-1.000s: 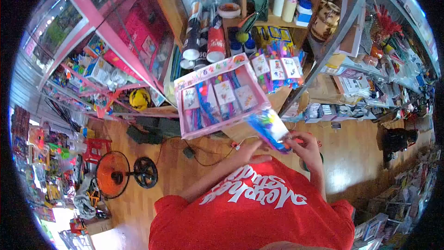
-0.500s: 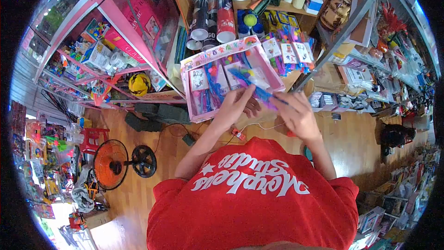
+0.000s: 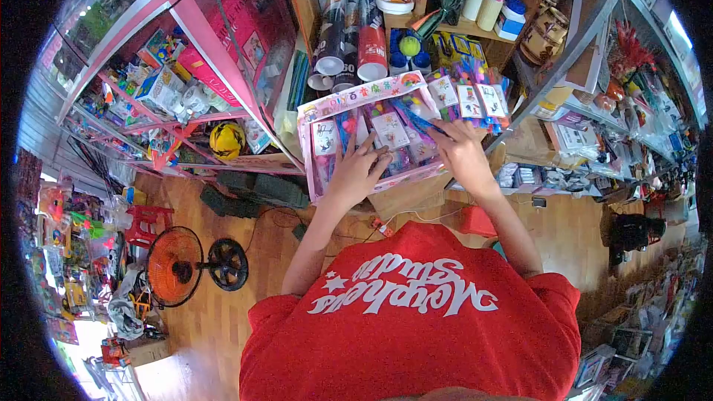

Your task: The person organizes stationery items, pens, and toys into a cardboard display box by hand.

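Observation:
A shallow pink display box (image 3: pixel 359 93) with a printed lid flap stands in front of me. Inside lie several clear packets with white picture cards (image 3: pixel 390 129), coloured pompoms and blue and purple craft sticks. My left hand (image 3: pixel 355 169) rests over the packets at the box's left and middle, fingers spread. At the box's right side, my right hand (image 3: pixel 464 154) has its fingers closed on the end of a blue and purple craft packet (image 3: pixel 413 118). That packet slants up and left into the box. The right fingertips are partly hidden.
More craft packets (image 3: pixel 469 100) lie right of the box. Behind it stand black and red tubes (image 3: pixel 372 52), a tape roll (image 3: pixel 394 2) and a tennis ball (image 3: pixel 409 46). A pink-framed glass case (image 3: pixel 223 44) is at left. A fan (image 3: pixel 175 266) stands on the floor.
The packet in my right hand has come down into the box's right part. My left hand has let go of it and moved left and down onto the packets, fingers spreading.

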A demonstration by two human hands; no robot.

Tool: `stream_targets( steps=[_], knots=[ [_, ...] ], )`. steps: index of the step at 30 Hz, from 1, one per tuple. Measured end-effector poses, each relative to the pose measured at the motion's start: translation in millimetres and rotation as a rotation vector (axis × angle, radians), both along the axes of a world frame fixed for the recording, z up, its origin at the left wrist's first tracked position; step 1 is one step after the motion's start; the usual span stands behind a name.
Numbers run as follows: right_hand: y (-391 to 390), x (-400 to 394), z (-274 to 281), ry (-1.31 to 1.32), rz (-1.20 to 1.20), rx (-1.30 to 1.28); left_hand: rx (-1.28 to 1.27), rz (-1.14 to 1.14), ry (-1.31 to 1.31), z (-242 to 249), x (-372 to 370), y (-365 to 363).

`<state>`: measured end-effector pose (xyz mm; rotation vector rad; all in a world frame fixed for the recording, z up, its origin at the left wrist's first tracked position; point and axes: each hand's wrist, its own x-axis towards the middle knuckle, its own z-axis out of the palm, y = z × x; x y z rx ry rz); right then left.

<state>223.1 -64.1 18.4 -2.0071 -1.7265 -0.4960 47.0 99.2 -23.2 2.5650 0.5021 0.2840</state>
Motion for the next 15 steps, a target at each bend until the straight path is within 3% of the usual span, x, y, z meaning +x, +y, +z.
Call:
stream_targets(
  steps=[5, 8, 10, 13, 15],
  knots=[
    [10, 10, -13, 0.070, 0.039, -0.242, 0.034, 0.018, 0.056, 4, 3, 4],
    [14, 21, -8, 0.112, 0.095, -0.401, 0.078, -0.022, -0.131, -7, 10, 3],
    [15, 23, 0, 0.111, 0.105, -0.513, 0.076, -0.112, -0.114, -6, 16, 1],
    [11, 29, 8, 0.209, 0.168, -0.477, 0.033, -0.162, 0.014, 0, 19, 1],
    [7, 38, 17, 0.392, 0.235, -0.307, 0.003, -0.167, 0.076, 1, 19, 3]
  ],
)
